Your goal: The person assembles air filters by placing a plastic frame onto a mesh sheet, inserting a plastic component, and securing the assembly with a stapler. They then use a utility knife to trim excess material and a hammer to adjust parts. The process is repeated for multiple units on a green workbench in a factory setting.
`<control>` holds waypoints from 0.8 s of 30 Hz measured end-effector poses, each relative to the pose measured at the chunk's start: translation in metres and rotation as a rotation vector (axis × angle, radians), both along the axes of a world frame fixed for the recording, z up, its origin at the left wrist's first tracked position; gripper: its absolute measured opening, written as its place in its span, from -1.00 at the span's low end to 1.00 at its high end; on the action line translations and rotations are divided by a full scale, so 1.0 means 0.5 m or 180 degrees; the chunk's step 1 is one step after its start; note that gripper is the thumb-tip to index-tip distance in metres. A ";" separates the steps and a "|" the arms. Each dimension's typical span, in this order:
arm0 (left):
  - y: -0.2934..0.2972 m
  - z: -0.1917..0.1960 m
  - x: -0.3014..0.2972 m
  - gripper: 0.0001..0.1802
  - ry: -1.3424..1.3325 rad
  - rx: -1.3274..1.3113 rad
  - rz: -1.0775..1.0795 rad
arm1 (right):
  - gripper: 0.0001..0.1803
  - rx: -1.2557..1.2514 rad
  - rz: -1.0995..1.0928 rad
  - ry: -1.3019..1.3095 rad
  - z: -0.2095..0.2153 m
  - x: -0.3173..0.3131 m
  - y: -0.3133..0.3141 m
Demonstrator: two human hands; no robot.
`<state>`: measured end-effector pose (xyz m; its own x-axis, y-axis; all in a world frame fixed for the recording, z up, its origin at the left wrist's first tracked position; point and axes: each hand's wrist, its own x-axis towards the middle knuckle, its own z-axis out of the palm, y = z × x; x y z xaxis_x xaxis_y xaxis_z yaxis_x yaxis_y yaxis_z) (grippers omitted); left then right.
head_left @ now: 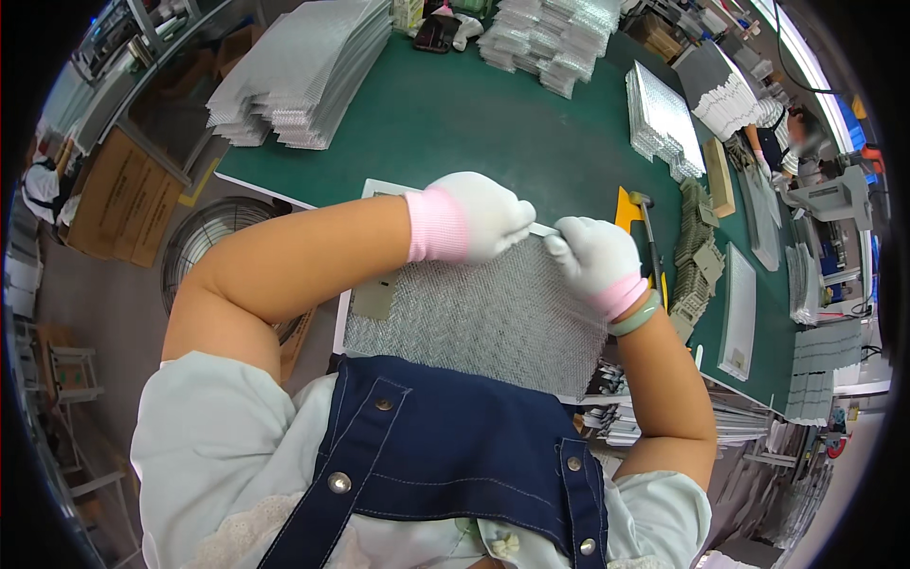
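Observation:
A grey metal mesh panel lies in front of me on the near part of the green table, against my apron. A thin white frame strip runs along its far edge. My left hand, in a white glove with a pink cuff, is closed on that strip. Just to the right, my right hand, gloved alike, has its fingers curled round the strip near the far right corner. Both hands hide much of it. A grey-green plate sits at the panel's left side.
Stacked mesh sheets stand at the far left of the green table, with more stacks behind. On the right are a hammer, a pile of grey-green plates and a wooden block. A co-worker is at the far right.

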<state>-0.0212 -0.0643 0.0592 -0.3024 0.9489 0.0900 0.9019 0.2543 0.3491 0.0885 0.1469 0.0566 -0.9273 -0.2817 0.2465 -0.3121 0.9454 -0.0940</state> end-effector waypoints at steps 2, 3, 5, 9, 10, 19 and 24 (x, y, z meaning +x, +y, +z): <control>-0.005 -0.002 0.001 -0.75 -0.0013 0.0039 0.0036 | -0.62 0.0216 -0.0056 0.0066 -0.003 0.008 0.018; -0.007 0.002 0.005 -0.76 -0.0005 0.0036 0.0027 | -0.62 0.0325 -0.0078 0.0103 -0.004 0.011 0.022; -0.011 0.004 0.008 -0.77 0.0034 0.0051 0.0027 | -0.62 0.0264 -0.0022 0.0217 -0.004 0.012 0.019; -0.012 0.004 0.005 -0.77 0.0049 0.0113 0.0034 | -0.63 0.0112 0.0106 0.0239 -0.005 0.007 0.029; -0.014 0.006 0.006 -0.77 0.0022 0.0110 0.0055 | -0.64 0.0117 0.0131 0.0232 -0.001 0.006 0.028; -0.020 0.003 -0.006 -0.76 -0.0014 0.0044 0.0126 | -0.80 0.0740 0.0273 0.0188 0.030 0.007 0.029; -0.023 0.010 -0.007 -0.76 -0.0052 0.0029 0.0088 | -0.84 0.1139 0.0414 0.0227 0.058 0.006 0.027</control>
<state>-0.0248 -0.0758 0.0644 -0.3301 0.9393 0.0935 0.8887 0.2758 0.3663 0.0917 0.1606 0.0854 -0.8623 -0.4755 0.1739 -0.4253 0.8666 0.2608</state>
